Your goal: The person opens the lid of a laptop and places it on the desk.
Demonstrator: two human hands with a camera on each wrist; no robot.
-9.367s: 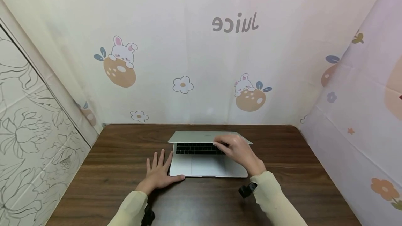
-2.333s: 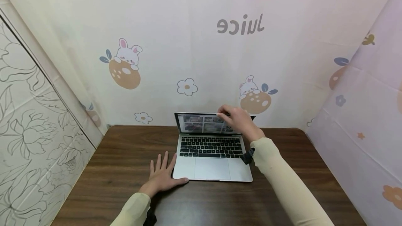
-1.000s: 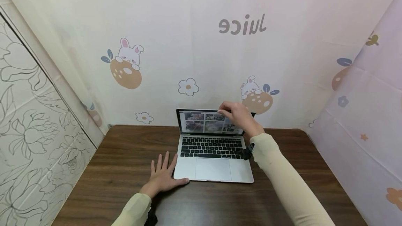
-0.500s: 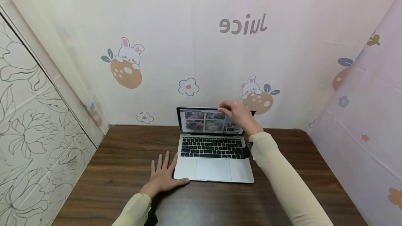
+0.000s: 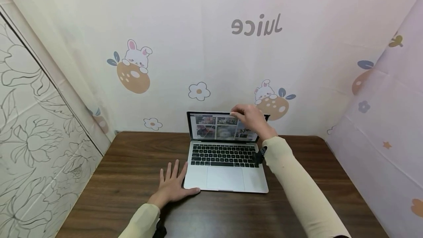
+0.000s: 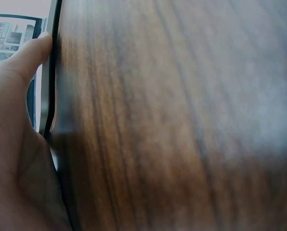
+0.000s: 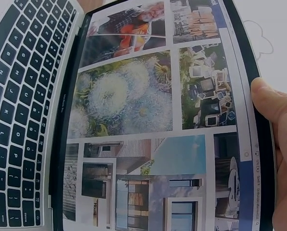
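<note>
A silver laptop lies on the table with its lid raised and tilted back. Its lit screen shows a page of several photos. My right hand pinches the top edge of the lid, right of its middle, thumb on the screen side; its other fingers are largely hidden behind the lid in the right wrist view. My left hand rests with spread, straight fingers at the laptop's front left corner. In the left wrist view its thumb touches the laptop's front edge.
The dark wooden table carries the laptop near its middle. Close behind the lid hangs a pale curtain printed with rabbits and flowers. More printed cloth stands at the right, and a line-drawn floral panel at the left.
The laptop lid has swung up and back from nearly closed, uncovering the keyboard and screen. My right hand rose with it, tilting it slightly further in the last second. My left hand stayed put.
</note>
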